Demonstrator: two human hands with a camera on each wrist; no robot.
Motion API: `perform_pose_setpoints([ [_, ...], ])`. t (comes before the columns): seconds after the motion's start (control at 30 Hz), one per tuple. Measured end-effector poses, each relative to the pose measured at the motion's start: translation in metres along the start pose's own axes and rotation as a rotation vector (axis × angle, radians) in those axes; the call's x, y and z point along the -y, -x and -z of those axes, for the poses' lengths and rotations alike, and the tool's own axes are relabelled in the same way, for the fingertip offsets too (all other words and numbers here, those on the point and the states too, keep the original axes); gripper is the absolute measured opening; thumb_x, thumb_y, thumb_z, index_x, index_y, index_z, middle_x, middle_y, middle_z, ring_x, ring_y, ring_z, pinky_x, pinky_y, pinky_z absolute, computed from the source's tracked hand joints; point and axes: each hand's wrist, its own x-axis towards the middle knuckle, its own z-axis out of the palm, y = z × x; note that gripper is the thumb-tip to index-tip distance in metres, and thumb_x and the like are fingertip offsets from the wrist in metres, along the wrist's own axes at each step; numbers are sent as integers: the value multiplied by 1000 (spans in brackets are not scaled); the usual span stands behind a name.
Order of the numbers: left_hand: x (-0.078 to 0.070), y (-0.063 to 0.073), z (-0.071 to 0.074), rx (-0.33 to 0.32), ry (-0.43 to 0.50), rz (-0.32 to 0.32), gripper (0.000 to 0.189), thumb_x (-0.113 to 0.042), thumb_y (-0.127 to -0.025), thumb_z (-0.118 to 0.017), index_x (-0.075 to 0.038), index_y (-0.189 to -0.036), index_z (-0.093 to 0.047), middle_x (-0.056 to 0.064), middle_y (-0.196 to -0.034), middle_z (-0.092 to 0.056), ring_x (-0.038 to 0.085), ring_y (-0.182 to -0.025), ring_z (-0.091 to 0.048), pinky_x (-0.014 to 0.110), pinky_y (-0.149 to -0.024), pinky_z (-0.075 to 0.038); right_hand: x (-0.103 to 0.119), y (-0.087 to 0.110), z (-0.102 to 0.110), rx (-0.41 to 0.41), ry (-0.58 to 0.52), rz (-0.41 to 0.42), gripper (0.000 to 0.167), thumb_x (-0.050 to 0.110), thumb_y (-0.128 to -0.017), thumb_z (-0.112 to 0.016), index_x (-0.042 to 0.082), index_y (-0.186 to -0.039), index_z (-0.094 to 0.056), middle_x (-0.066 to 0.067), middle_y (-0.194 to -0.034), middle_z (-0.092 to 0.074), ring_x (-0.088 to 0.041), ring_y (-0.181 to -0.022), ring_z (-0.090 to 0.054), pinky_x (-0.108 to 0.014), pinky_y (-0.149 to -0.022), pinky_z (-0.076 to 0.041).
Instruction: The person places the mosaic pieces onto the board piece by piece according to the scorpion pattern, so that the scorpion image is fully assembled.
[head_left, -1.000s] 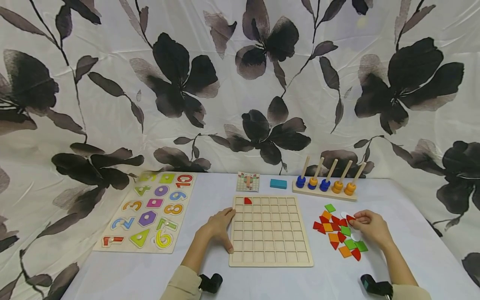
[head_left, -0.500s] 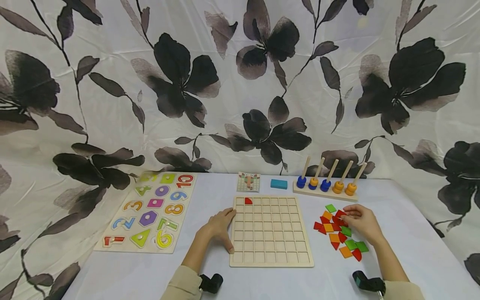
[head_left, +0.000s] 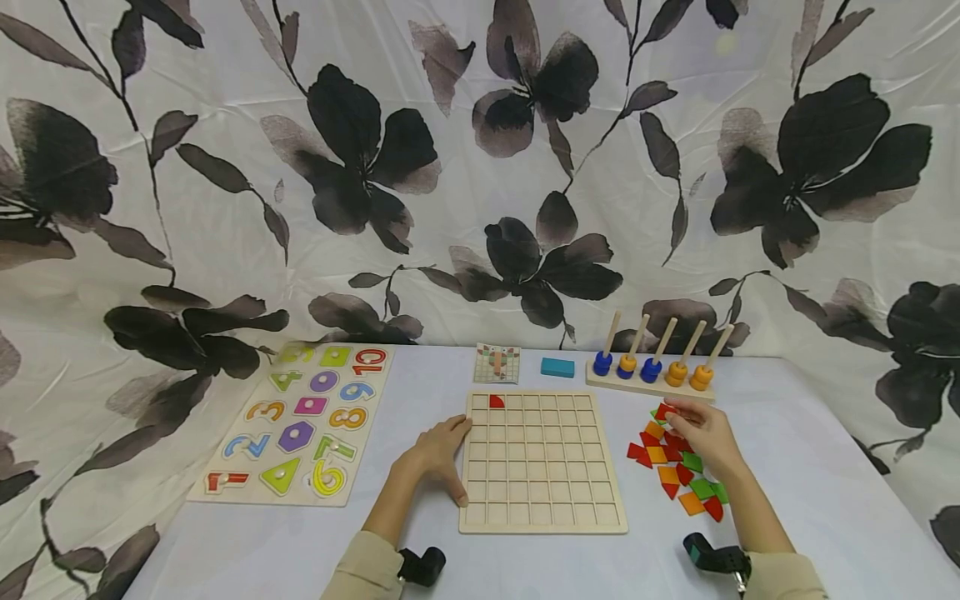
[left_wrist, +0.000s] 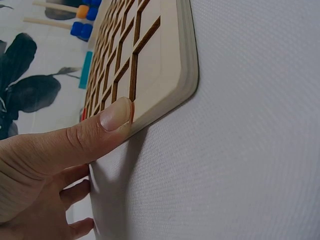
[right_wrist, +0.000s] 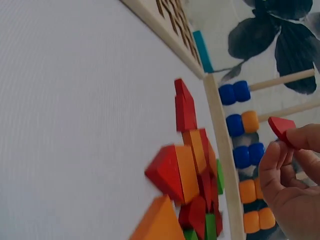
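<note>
- Number board (head_left: 288,425): flat on the white-covered bench (head_left: 817,467), numerals 1 to 10 in colour.
- Left sleeve (head_left: 365,568): forearm slanting up and to the right from the near edge of the view.
- Left hand (head_left: 437,454): relaxed, gripping nothing; thumb apart from the fingers, its tip on the board's rim near the near-left corner. Fingers point away along the left side; whether they touch the rim cannot be told.
- Grid board (head_left: 540,462): flat, just right of the left hand.
- Red quarter (head_left: 497,402): in the grid's far row, second cell from the left.
- Card (head_left: 497,364): beyond the grid board.
- Blue block (head_left: 557,367): right of the card.
- Peg rack (head_left: 648,383): five leaning pegs with blue and orange beads.
- Loose pieces (head_left: 667,476): red, orange and green, heaped right of the grid board.
- Red piece (right_wrist: 281,126): raised over the heap's far end.
- Right hand (head_left: 705,431): pinches the red piece between thumb and fingertips; forearm leans up and to the left.
</note>
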Motion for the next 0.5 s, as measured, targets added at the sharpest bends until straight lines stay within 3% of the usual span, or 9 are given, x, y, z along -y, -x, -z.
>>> perform_pose_setpoints([
  [0.17,1,-1,0,2,2,-8,114,-28,-48,-94,1,-142,-36,18,-148,-32,40,-134,-32,60,-105,-29,6,-4,-12,30,-1,21,42,12,-98,-48,-7,-135,-44,-28,-122,-50,-21,-86,-65,-20,-76,-54],
  [0.27,2,-1,0,2,5,-10,114,-27,-48,-94,1,-142,-36,19,-148,-32,40,-134,-32,60,-105,-29,10,-8,-19,49,-20,31,42,11,-97,-48,-3,-136,-45,-27,-120,-51,-20,-84,-66,-20,-67,-53],
  [0.5,2,-1,0,-2,15,-10,114,-27,-47,-94,1,-142,-36,19,-148,-32,40,-134,-31,60,-105,-28,20,-16,-42,100,-158,79,40,7,-96,-51,-5,-134,-46,-27,-124,-46,-2,-81,-63,-19,-80,-52],
])
